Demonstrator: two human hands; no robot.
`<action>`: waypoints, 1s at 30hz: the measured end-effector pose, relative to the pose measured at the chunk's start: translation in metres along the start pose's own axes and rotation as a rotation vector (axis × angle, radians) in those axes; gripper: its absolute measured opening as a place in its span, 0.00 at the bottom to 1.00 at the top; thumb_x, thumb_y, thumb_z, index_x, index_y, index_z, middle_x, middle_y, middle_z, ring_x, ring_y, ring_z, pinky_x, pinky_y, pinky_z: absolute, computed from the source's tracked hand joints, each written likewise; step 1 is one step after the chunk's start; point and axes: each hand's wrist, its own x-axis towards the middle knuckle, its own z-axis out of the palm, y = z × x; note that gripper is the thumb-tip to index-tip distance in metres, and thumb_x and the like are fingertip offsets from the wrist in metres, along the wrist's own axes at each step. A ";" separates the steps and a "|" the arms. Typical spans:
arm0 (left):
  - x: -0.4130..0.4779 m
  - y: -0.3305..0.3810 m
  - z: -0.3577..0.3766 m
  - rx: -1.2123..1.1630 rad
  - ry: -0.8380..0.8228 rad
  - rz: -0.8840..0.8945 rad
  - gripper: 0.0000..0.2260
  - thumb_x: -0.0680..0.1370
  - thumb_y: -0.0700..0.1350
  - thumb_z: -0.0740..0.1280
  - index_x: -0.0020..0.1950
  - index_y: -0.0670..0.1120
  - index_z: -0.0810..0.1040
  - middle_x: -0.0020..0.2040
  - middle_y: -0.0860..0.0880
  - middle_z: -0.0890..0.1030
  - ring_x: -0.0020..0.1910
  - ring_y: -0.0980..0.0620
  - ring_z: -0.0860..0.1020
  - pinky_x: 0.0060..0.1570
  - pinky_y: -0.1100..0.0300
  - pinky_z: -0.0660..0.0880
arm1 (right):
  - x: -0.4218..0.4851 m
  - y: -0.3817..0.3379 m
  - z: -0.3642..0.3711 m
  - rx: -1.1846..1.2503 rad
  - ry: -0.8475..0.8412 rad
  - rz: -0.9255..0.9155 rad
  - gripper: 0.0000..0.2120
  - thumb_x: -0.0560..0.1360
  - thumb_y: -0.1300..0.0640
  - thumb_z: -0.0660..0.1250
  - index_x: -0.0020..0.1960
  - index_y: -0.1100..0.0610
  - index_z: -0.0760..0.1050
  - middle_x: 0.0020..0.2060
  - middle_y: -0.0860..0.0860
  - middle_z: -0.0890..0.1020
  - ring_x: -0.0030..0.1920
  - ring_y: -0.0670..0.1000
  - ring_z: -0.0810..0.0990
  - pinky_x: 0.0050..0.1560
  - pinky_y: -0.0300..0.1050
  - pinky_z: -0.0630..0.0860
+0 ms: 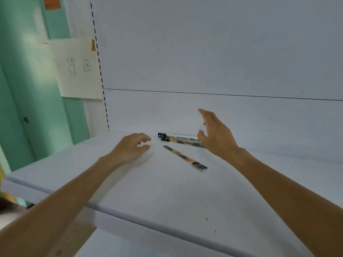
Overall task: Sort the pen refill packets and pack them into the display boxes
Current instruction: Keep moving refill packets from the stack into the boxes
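Note:
Two long, thin pen refill packets lie on a white shelf (167,191). The far packet (179,139) lies crosswise near the back panel, its right end hidden behind my right hand (215,134). The near packet (185,157) lies diagonally, its dark end toward me. My right hand hovers over the far packet's right end with fingers spread and holds nothing. My left hand (131,147) is to the left of both packets, fingers loosely curled, empty and apart from them. No display box is in view.
A white back panel (222,62) rises behind the shelf. A slotted upright (101,75) runs down the left side, with a taped paper sign (78,69) and a green wall (27,80) beyond it. The shelf's front edge (141,221) crosses below my forearms.

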 end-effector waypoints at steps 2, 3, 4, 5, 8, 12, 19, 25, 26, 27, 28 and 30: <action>0.025 -0.006 0.003 0.048 -0.028 0.078 0.12 0.78 0.45 0.63 0.61 0.49 0.75 0.62 0.51 0.76 0.58 0.53 0.72 0.53 0.65 0.64 | 0.008 0.002 0.016 -0.017 -0.065 0.064 0.28 0.77 0.59 0.58 0.75 0.55 0.53 0.71 0.52 0.64 0.65 0.53 0.70 0.60 0.49 0.69; 0.036 -0.007 0.008 0.090 -0.060 0.125 0.13 0.79 0.46 0.62 0.63 0.48 0.74 0.64 0.50 0.74 0.62 0.52 0.71 0.56 0.64 0.64 | 0.010 0.004 0.024 -0.049 -0.112 0.085 0.28 0.77 0.59 0.58 0.75 0.54 0.53 0.72 0.52 0.63 0.67 0.53 0.67 0.63 0.50 0.66; 0.044 -0.007 0.015 0.145 -0.104 0.176 0.15 0.79 0.46 0.61 0.66 0.48 0.71 0.67 0.50 0.71 0.65 0.51 0.68 0.60 0.63 0.63 | 0.012 0.006 0.030 -0.084 -0.162 0.103 0.29 0.77 0.59 0.58 0.75 0.54 0.53 0.72 0.52 0.62 0.69 0.53 0.65 0.65 0.50 0.64; 0.051 -0.007 0.022 0.209 -0.160 0.238 0.17 0.80 0.47 0.60 0.69 0.49 0.68 0.70 0.51 0.68 0.69 0.51 0.64 0.65 0.61 0.61 | 0.013 0.009 0.037 -0.113 -0.207 0.129 0.29 0.76 0.59 0.58 0.74 0.54 0.53 0.72 0.51 0.62 0.69 0.53 0.64 0.66 0.50 0.62; 0.063 -0.010 0.037 0.331 -0.313 0.402 0.19 0.81 0.50 0.55 0.73 0.52 0.63 0.75 0.53 0.60 0.74 0.52 0.55 0.71 0.59 0.53 | 0.013 0.017 0.054 -0.140 -0.333 0.244 0.28 0.75 0.58 0.59 0.73 0.54 0.56 0.71 0.50 0.63 0.69 0.52 0.63 0.66 0.50 0.61; 0.070 -0.025 0.033 0.209 -0.303 0.467 0.13 0.80 0.48 0.58 0.63 0.50 0.75 0.62 0.53 0.74 0.65 0.53 0.68 0.64 0.59 0.64 | 0.019 0.021 0.065 -0.046 -0.417 0.346 0.26 0.75 0.56 0.59 0.72 0.51 0.59 0.69 0.48 0.65 0.66 0.51 0.67 0.66 0.49 0.64; 0.077 -0.052 0.014 0.159 -0.298 0.391 0.10 0.76 0.53 0.65 0.52 0.50 0.79 0.54 0.54 0.75 0.57 0.55 0.71 0.58 0.57 0.70 | 0.034 0.014 0.073 -0.113 -0.489 0.309 0.16 0.78 0.56 0.58 0.64 0.52 0.73 0.56 0.52 0.73 0.56 0.53 0.73 0.56 0.45 0.70; 0.075 -0.045 0.015 0.136 -0.250 0.480 0.06 0.75 0.49 0.67 0.49 0.50 0.80 0.62 0.54 0.71 0.64 0.56 0.66 0.57 0.64 0.63 | 0.021 0.009 0.063 -0.067 -0.438 0.256 0.13 0.78 0.57 0.61 0.61 0.52 0.77 0.54 0.49 0.77 0.51 0.47 0.73 0.52 0.39 0.68; 0.073 -0.043 0.017 0.129 -0.232 0.497 0.05 0.76 0.49 0.66 0.48 0.50 0.80 0.63 0.54 0.70 0.64 0.56 0.65 0.57 0.64 0.62 | 0.017 0.008 0.061 -0.060 -0.431 0.246 0.12 0.77 0.57 0.62 0.59 0.52 0.78 0.52 0.47 0.77 0.50 0.45 0.72 0.50 0.37 0.66; 0.072 -0.041 0.019 0.132 -0.212 0.518 0.05 0.77 0.48 0.65 0.47 0.50 0.80 0.64 0.55 0.70 0.64 0.56 0.65 0.57 0.64 0.62 | 0.013 0.007 0.059 -0.048 -0.431 0.242 0.12 0.77 0.56 0.62 0.58 0.52 0.79 0.51 0.45 0.77 0.49 0.45 0.71 0.49 0.37 0.66; 0.071 -0.038 0.021 0.146 -0.196 0.542 0.06 0.77 0.48 0.64 0.47 0.49 0.80 0.64 0.55 0.70 0.64 0.56 0.65 0.56 0.64 0.62 | 0.010 0.006 0.056 -0.033 -0.434 0.241 0.11 0.77 0.56 0.62 0.56 0.53 0.79 0.51 0.45 0.77 0.50 0.45 0.72 0.49 0.37 0.66; 0.067 -0.031 0.024 0.157 -0.195 0.571 0.06 0.78 0.47 0.63 0.48 0.48 0.79 0.61 0.55 0.71 0.61 0.55 0.67 0.55 0.64 0.64 | 0.002 0.003 0.051 -0.017 -0.425 0.237 0.10 0.77 0.56 0.62 0.55 0.55 0.79 0.54 0.46 0.77 0.55 0.48 0.74 0.53 0.39 0.68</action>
